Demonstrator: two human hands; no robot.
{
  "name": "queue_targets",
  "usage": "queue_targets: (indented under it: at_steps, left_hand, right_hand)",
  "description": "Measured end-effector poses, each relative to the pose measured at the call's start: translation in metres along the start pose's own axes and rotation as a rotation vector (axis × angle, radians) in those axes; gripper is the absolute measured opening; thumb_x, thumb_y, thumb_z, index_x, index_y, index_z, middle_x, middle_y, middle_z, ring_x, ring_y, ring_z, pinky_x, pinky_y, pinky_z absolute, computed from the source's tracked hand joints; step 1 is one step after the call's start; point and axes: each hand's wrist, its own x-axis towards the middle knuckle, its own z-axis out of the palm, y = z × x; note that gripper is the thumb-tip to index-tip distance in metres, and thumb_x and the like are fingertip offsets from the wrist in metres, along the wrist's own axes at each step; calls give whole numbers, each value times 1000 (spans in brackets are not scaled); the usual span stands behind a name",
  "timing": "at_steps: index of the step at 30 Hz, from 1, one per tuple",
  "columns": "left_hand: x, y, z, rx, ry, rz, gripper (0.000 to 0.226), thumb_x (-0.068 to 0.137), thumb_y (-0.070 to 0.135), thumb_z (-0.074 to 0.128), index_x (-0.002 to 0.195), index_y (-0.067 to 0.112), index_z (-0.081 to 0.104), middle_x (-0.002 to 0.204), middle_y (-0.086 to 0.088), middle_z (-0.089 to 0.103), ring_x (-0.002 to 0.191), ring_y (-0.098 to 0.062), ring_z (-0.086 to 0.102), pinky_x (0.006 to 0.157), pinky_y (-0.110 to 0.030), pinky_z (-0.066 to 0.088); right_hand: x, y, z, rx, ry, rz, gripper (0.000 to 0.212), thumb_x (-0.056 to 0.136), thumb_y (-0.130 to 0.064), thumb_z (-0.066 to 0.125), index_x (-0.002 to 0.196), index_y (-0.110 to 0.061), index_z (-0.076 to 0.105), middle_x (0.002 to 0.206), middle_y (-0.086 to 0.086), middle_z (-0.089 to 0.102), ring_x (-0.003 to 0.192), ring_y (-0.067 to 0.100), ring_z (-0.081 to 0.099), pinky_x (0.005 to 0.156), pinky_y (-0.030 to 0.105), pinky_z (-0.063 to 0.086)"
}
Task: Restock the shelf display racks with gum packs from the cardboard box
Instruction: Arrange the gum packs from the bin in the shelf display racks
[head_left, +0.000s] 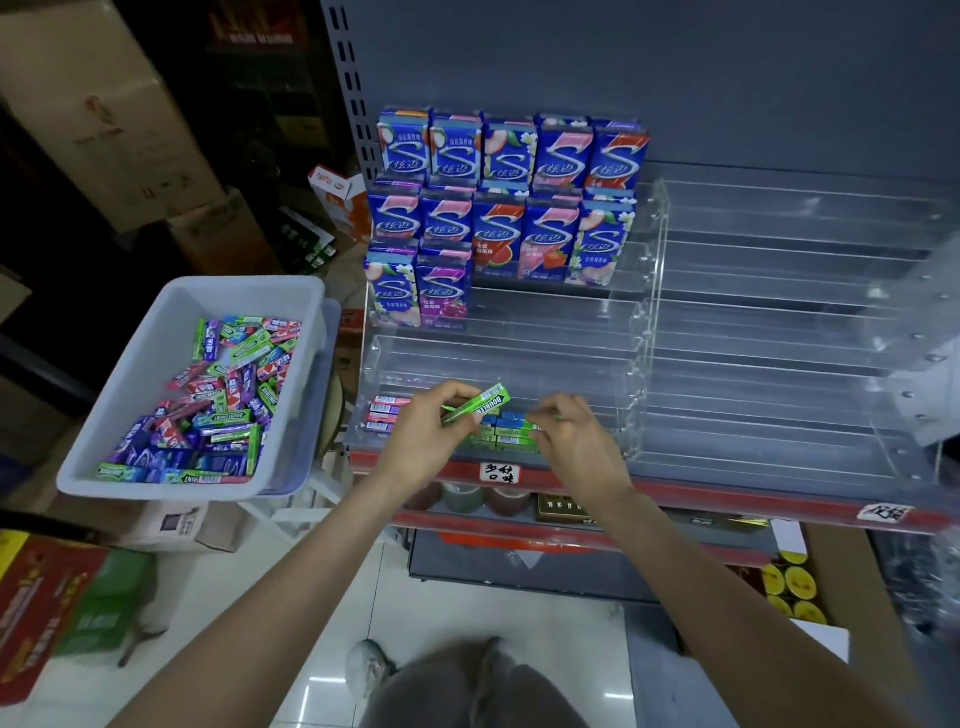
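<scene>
- Right now the left hand (434, 423) pinches a green gum pack (477, 404) by its near end, holding it tilted above the lowest tier of the clear display rack (641, 332)
- Meanwhile the right hand (569, 434) has its fingers curled down onto the row of green and blue packs (506, 434) already lying in that tier, seemingly squaring them up; whether it actually grips one I cannot tell
- To land this one well, I'd say level the pack first, turn it to match its neighbours, then slide it in beside or on top of the green ones
- Best keep the right hand steadying the row so nothing gets shoved toward the pink packs (384, 413) at the left end
- Plenty of stock remains in the white tub (171, 317) to the left, a loose mixed heap, so picking by colour would keep rows uniform
- Upper tiers at the far left hold upright blue boxes (506, 195); the tiers to the right look bare
</scene>
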Motion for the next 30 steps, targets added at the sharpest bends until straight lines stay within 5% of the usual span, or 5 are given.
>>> queue_targets:
  at_steps: [4, 12, 19, 25, 30]
  left_hand:
    - [0, 1, 1, 6, 5, 5, 21, 88, 5, 62, 97, 24, 62, 96, 7, 66, 87, -14, 67, 85, -31, 51]
    - [-4, -3, -10, 45, 35, 5, 21, 88, 6, 62, 96, 25, 62, 95, 8, 66, 85, -4, 65, 80, -17, 49]
    - [-3, 6, -46, 157, 50, 7, 18, 83, 6, 68, 94, 15, 58, 88, 2, 65, 87, -8, 62, 70, -8, 45]
    - [9, 4, -81, 193, 211, 11, 29, 82, 16, 72, 105, 15, 54, 101, 1, 63, 95, -15, 61, 83, -32, 51]
    - [20, -15, -106, 265, 300, -62, 44, 87, 9, 64, 128, 4, 51, 123, -11, 59, 111, -24, 57, 93, -29, 46]
  right_hand:
    - [-5, -3, -1, -51, -87, 21, 39, 99, -34, 41, 134, -18, 47, 132, -2, 43, 121, 15, 39, 100, 33, 41]
    - [0, -16, 0, -80, -133, -14, 45, 98, -35, 43, 139, -19, 41, 135, -2, 40, 126, 16, 36, 106, 34, 33]
    - [30, -55, -28, 650, -51, -4, 44, 90, -26, 61, 132, -19, 52, 113, -2, 55, 102, 6, 52, 92, 18, 44]
    - [64, -83, -33, 652, 15, -5, 18, 89, -16, 63, 105, -13, 71, 92, -2, 60, 84, 10, 57, 78, 19, 46]
    - [86, -86, -18, 432, 159, 51, 19, 90, -9, 61, 106, -8, 70, 100, 6, 64, 86, 17, 61, 76, 18, 42]
